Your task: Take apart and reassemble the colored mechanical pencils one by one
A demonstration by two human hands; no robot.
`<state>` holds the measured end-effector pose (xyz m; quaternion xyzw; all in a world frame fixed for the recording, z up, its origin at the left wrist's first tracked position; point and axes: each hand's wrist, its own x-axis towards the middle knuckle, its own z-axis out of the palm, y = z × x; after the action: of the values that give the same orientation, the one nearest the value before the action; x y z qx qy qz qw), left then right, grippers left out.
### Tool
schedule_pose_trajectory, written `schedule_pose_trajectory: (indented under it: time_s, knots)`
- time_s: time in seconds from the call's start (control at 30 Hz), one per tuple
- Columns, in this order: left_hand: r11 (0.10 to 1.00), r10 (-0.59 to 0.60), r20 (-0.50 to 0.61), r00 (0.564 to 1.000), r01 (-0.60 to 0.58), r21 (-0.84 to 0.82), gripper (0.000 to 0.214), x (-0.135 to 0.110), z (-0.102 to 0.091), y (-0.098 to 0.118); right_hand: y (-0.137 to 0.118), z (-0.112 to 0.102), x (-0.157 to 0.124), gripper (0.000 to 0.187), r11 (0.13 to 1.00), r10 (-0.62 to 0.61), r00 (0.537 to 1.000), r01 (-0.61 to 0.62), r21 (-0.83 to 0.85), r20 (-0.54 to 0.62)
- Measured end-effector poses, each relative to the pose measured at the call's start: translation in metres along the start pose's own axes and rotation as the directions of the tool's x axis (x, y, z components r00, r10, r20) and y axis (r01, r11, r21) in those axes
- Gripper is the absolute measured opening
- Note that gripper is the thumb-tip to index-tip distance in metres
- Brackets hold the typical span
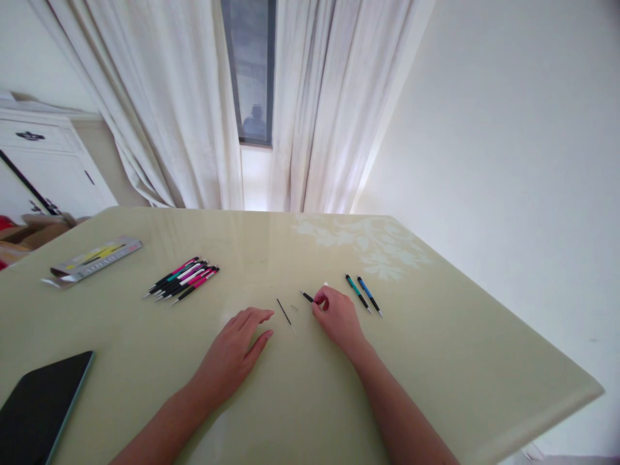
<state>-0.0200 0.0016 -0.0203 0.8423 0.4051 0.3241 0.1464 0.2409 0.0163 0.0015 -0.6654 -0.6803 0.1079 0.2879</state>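
Between finger and thumb of my right hand (336,315) is a pen with a black grip (307,296), its silver tip pointing left. My fingers cover the rest of it, and a small white bit shows above the knuckles. My left hand (242,339) hovers over or rests on the table with fingers apart and nothing in them. Just right of its fingertips lies a thin dark pen refill (284,311). A tiny pale piece, perhaps a spring (294,308), is beside the refill; it is too small to tell.
Right of my right hand lie a green pen (357,293) and a blue pen (369,296). Several coloured pens (184,279) are grouped on the left. An opened pen box (97,259) lies behind them, and a dark tablet (43,410) sits front left on the pale table (460,361).
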Motion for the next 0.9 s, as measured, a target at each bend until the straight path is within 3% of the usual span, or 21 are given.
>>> schedule_pose_trajectory:
  time_s: [0.1,0.23,0.4,0.57,0.77,0.9]
  knots:
    - [1.000,0.011,0.040,0.999,-0.011,0.012,0.023,0.001,-0.001,0.002,-0.001,0.002,-0.002,0.009,0.997,-0.028,1.000,0.028,-0.073,0.011]
    - [0.998,0.055,0.128,0.990,-0.060,0.033,0.020,0.002,-0.004,0.004,-0.002,-0.001,-0.001,0.008,0.997,-0.073,0.997,0.072,-0.023,-0.041]
    - [0.990,0.116,0.182,0.976,-0.128,0.053,0.029,0.004,-0.001,0.009,-0.007,0.003,0.000,0.003,0.994,-0.111,0.992,0.112,0.008,-0.051]
    - [0.969,0.208,0.241,0.948,-0.234,0.082,0.050,0.004,0.012,0.010,-0.017,0.022,-0.002,0.005,0.981,-0.171,0.984,0.174,-0.083,0.039]
    - [0.968,0.219,0.282,0.934,-0.245,0.059,0.024,0.005,0.011,0.006,-0.020,0.025,-0.006,0.004,0.965,-0.220,0.972,0.229,-0.127,0.083]
    - [0.952,0.212,0.238,0.948,-0.256,0.168,0.017,0.003,0.011,0.002,-0.019,0.020,-0.008,0.008,0.970,-0.239,0.970,0.237,0.062,0.043]
